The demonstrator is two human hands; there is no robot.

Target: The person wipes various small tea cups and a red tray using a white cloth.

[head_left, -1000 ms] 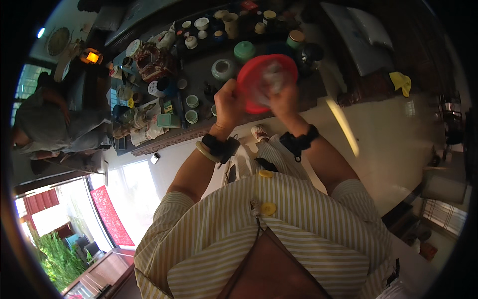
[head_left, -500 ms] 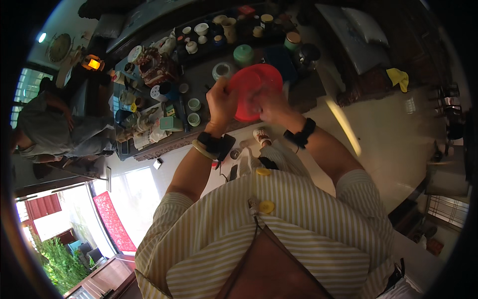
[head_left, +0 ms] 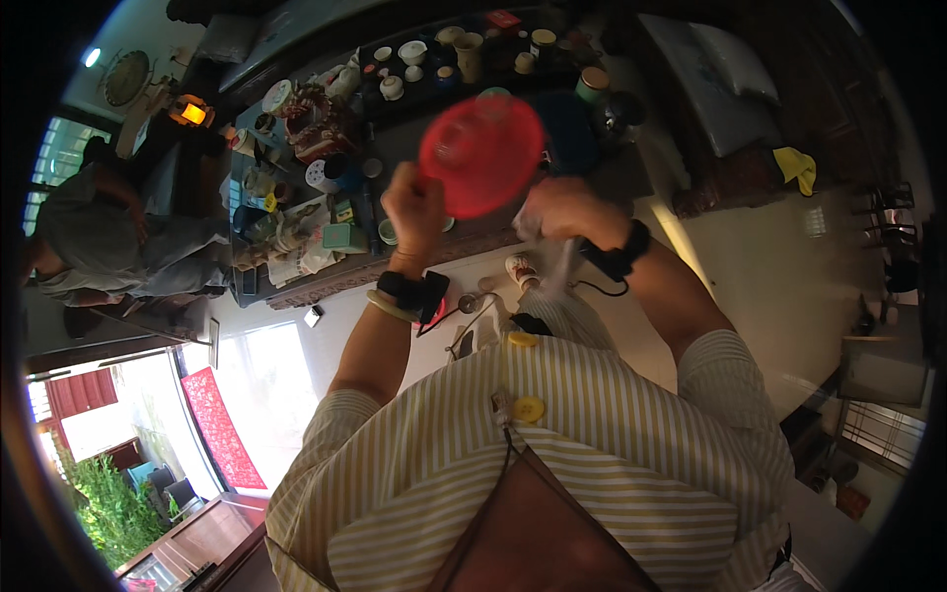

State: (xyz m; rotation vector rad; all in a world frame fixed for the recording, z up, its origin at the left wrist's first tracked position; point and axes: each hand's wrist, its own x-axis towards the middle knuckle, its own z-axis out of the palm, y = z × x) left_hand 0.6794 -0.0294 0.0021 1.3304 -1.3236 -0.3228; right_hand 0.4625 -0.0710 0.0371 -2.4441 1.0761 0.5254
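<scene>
My left hand (head_left: pixel 416 209) is closed on the left rim of a round, shiny red plastic dish (head_left: pixel 481 158), raised above the near edge of the dark table. The dish is slightly blurred, and I cannot tell how deep it is. To its lower right, my right hand (head_left: pixel 572 209) is closed, with the dish's rim just beside it. A thin whitish cloth-like piece (head_left: pixel 531 225) shows at the right fingers, smeared by motion. Behind the dish a green jar (head_left: pixel 494 93) is mostly covered.
The dark table (head_left: pixel 400 138) bears a reddish carved ornament (head_left: pixel 314 126), a mint-green box (head_left: pixel 343 238), small cups and jars. A seated person (head_left: pixel 128 237) is at the left. A yellow cloth (head_left: pixel 794 170) hangs at the right. My foot (head_left: pixel 521 266) stands on the pale floor below.
The red dish has shifted left and turned to show more of its round face. My right hand has moved off its surface, to the right. Whitish material now shows by the right fingers.
</scene>
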